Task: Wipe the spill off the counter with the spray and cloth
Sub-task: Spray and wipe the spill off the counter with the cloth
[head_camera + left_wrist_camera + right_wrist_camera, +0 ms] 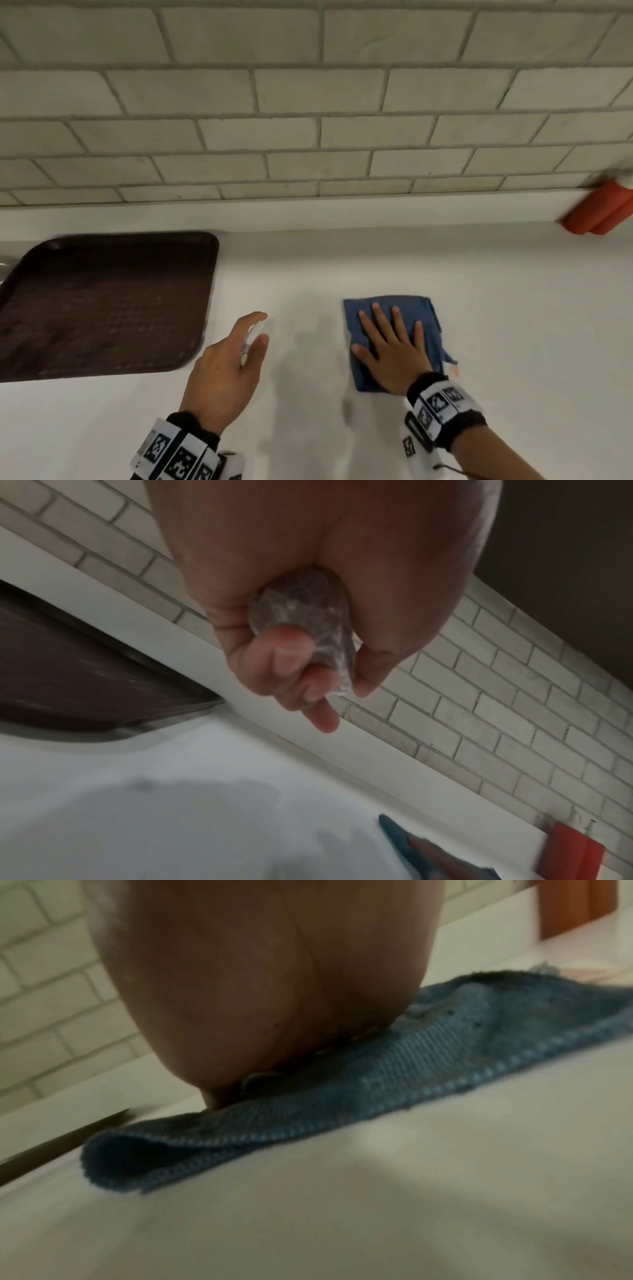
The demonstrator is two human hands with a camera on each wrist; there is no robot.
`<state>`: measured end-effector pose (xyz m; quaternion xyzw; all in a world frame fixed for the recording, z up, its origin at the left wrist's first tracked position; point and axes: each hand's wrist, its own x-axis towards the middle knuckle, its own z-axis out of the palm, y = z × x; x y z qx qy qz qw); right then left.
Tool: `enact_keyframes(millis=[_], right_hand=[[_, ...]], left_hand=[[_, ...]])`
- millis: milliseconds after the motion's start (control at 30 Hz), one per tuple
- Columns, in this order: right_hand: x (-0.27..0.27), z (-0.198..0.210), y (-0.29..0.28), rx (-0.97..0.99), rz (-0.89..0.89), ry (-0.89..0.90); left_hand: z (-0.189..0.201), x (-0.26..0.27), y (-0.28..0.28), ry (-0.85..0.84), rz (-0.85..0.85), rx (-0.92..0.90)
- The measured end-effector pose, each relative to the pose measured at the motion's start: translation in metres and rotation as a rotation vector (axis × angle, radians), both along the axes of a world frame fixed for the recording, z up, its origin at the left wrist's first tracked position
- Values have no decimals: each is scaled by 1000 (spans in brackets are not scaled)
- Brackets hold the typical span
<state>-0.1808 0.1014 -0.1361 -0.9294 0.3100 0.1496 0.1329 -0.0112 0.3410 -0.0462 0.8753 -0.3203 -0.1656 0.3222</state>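
A folded blue cloth (424,318) lies on the white counter (513,308), right of the middle. My right hand (394,346) lies flat on it with its fingers spread, pressing it down; the right wrist view shows the palm on the cloth (394,1074). Left of it, above the counter, my left hand (233,356) grips a small clear spray bottle (251,337) with curled fingers. In the left wrist view the spray bottle (308,610) shows between thumb and fingers. No spill is plainly visible.
A dark brown tray (102,301) lies on the counter at the left. An orange-red object (599,212) stands against the tiled wall (308,102) at the far right. The counter runs on toward me below both hands.
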Motion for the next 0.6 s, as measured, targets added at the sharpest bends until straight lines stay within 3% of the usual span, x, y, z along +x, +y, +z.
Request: enact_keyframes(millis=[133,267,400,600], right_hand=[[90,4,-31,57,-129,81],[138,8,22,53,28,73],[100,0,99,11,243,0],[3,-16,128,-62,231,-82]], left_hand=[[-5,5,11,19,15,-15],[-4,12,19,-1,65,-16],[0,27,21,-24,91,-3],[6,53,-14,-58,82,18]])
